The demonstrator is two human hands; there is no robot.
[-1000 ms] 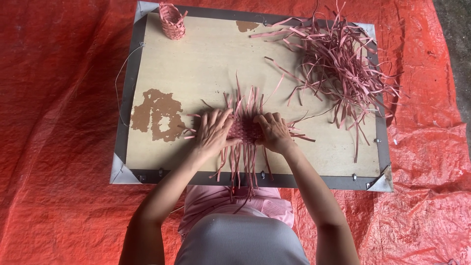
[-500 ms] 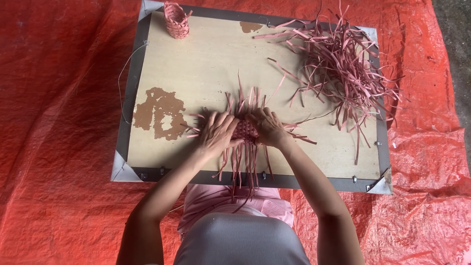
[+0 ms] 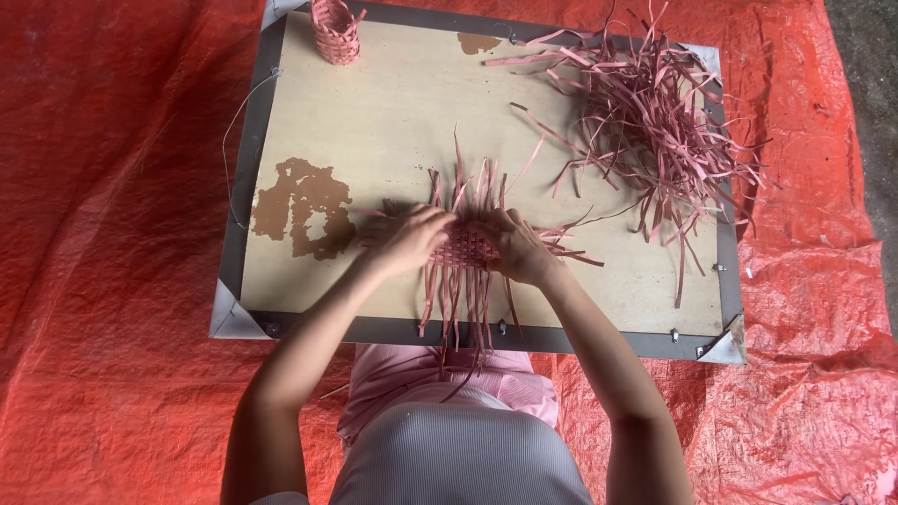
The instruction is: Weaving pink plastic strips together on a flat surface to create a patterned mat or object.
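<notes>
A small woven mat of pink strips [image 3: 465, 248] lies on the wooden board [image 3: 393, 122], with loose strip ends fanning out above and hanging below over the board's near edge. My left hand [image 3: 410, 240] presses on the mat's left side, fingers curled over the weave. My right hand [image 3: 520, 248] grips its right side, fingers closed on the strips. Both hands touch the mat and nearly meet over its middle.
A loose heap of pink strips [image 3: 655, 122] covers the board's far right. A small finished pink woven basket [image 3: 336, 30] stands at the far left corner. The board has a grey frame [image 3: 245, 168] and rests on a red tarpaulin [image 3: 103, 187].
My hands have stayed on the woven mat, with only small finger shifts. The view has tilted slightly, so the board sits a little higher in the picture.
</notes>
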